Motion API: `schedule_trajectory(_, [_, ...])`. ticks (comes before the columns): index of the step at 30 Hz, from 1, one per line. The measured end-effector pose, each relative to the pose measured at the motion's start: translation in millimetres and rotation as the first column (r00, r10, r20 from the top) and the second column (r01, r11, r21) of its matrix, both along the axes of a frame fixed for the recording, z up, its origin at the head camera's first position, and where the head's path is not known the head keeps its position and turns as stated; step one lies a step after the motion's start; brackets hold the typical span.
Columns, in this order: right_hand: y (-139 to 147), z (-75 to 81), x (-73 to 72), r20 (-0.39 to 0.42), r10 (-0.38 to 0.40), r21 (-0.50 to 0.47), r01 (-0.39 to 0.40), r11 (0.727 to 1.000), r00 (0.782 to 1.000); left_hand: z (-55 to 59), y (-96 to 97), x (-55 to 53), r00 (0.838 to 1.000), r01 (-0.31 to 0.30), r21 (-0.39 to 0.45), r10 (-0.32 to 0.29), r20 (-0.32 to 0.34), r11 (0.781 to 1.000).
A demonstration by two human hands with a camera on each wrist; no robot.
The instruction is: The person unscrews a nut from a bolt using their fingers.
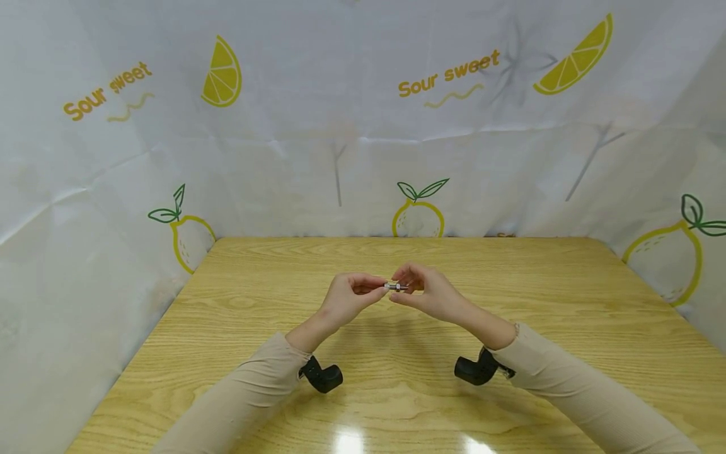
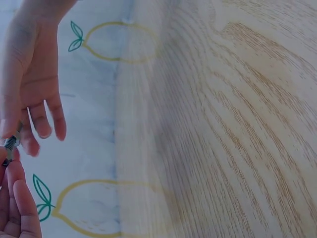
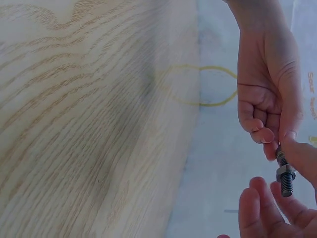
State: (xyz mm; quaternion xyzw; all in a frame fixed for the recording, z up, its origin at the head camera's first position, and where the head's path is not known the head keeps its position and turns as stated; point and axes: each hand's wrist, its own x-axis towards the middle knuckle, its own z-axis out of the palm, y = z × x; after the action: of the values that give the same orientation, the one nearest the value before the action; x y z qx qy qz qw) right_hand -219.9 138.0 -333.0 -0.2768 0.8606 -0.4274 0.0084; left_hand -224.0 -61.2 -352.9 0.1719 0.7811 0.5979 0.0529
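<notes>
Head view shows us the bolt (image 1: 393,286) between both hands, raised over the counter (image 1: 567,284), short of its far edge. Our left hand (image 1: 350,297) pinches one end; our right hand (image 1: 433,295) surrounds the other with loosely bent, ungripping fingers, though we cannot tell whether they touch. Right wrist view adds clear threads running past the nut (image 3: 286,173) to an exposed tip.

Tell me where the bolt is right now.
In the head view, the bolt is slightly right of and below centre, over the table, its left end pinched by the left hand, its other end close to the right hand.
</notes>
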Motion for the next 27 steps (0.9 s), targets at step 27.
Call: schedule_trajectory(27, [-0.7, -0.7, 0.7, -0.005, -0.043, 0.019, 0.043, 0.999, 0.999, -2.5, -0.7, -1.8, 1.000, -0.015, -0.004, 0.015, -0.003, 1.000])
